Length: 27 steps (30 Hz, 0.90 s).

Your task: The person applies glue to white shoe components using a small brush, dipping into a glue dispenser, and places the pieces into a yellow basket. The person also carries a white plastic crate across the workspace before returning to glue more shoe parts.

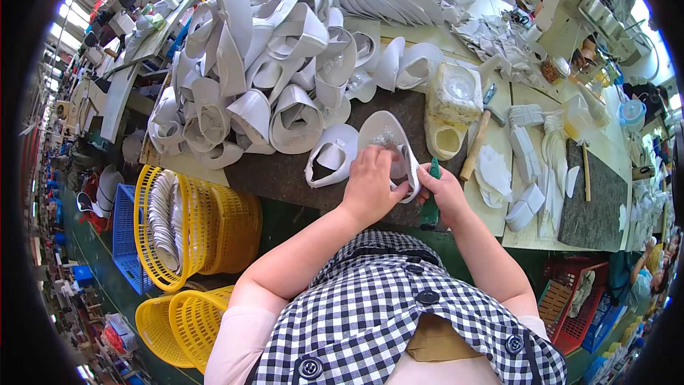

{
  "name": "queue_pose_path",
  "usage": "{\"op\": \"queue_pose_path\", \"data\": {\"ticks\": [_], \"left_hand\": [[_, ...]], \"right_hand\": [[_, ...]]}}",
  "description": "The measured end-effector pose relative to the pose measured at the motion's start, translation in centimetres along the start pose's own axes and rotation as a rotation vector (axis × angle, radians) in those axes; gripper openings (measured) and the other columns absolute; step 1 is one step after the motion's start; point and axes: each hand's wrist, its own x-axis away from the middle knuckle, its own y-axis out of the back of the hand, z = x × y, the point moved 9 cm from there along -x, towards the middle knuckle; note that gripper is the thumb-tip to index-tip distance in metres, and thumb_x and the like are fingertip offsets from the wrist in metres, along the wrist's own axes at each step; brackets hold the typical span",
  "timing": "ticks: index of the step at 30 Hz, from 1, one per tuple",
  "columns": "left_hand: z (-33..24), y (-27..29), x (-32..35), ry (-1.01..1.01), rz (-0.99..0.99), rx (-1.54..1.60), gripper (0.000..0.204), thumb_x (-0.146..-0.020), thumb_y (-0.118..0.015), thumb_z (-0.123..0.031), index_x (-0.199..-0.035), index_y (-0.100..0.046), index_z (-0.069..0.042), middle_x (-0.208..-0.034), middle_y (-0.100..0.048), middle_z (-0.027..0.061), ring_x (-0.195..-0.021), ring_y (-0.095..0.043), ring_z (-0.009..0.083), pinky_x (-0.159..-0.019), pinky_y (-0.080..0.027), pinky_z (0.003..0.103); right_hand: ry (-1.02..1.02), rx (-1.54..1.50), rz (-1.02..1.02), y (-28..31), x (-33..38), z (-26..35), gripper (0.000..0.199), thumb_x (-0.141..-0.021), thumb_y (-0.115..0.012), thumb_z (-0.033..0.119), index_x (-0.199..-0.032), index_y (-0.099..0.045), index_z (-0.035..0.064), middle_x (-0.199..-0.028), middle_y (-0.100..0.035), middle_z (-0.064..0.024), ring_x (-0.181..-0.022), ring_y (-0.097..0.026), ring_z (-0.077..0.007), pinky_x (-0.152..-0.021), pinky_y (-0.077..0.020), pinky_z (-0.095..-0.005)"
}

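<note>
Perhaps three yellow baskets [187, 232]

White shoe uppers [256, 78] heaped at the far left corner of the tabletop [299, 171], whose work mat is dark brown-grey. One white upper [388, 142] lies at the near edge, beside a green-handled tool [432, 171]. A wooden-handled hammer [476, 144] shows tan, and white cut pieces [527, 171] cover the pale right side. Yellow baskets [206, 228] and a blue crate [125, 235] stand below the left edge; the blouse [399, 314] is black-and-white gingham.
</note>
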Motion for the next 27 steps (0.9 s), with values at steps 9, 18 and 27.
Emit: {"op": "queue_pose_path", "data": {"ticks": [9, 18, 27], "left_hand": [[-2.3, -1.1, -0.4, -0.043, 0.016, -0.158, 0.046, -0.06, -0.073, -0.016, -0.098, -0.048, -0.004, -0.099, -0.047, 0.0119, -0.095, -0.047, 0.031, -0.081, -0.038, 0.04], [2.1, 1.6, -0.1, 0.183, -0.249, 0.374, 0.005, -0.079, -0.058, -0.004, -0.084, -0.057, -0.002, -0.08, -0.055, 0.0084, -0.069, -0.054, 0.0194, -0.062, -0.044, 0.028], [4.5, -3.2, 2.4, 0.912, -0.243, 1.562, 0.023, -0.086, -0.055, -0.013, -0.107, -0.052, -0.004, -0.09, -0.058, 0.0045, -0.08, -0.056, 0.011, -0.061, -0.049, 0.026]], "right_hand": [[0.018, -0.077, 0.096, 1.0, 2.7, 1.0, 0.026, -0.087, -0.055, 0.024, -0.107, -0.053, 0.0068, -0.069, -0.05, 0.0045, -0.054, -0.04, -0.0042, -0.05, -0.0357, -0.0194], [0.029, 0.066, 0.165, 3.2, 4.8, 0.2, 0.024, -0.087, -0.054, 0.025, -0.101, -0.057, 0.0057, -0.067, -0.051, 0.0038, -0.055, -0.041, -0.0043, -0.051, -0.0369, -0.0194], [0.44, 0.65, 0.022, -1.2, 6.5, 3.1, 0.025, -0.08, -0.062, 0.022, -0.098, -0.058, 0.0053, -0.074, -0.062, -0.0083, -0.063, -0.057, -0.0172, -0.058, -0.0443, -0.0292]]}}
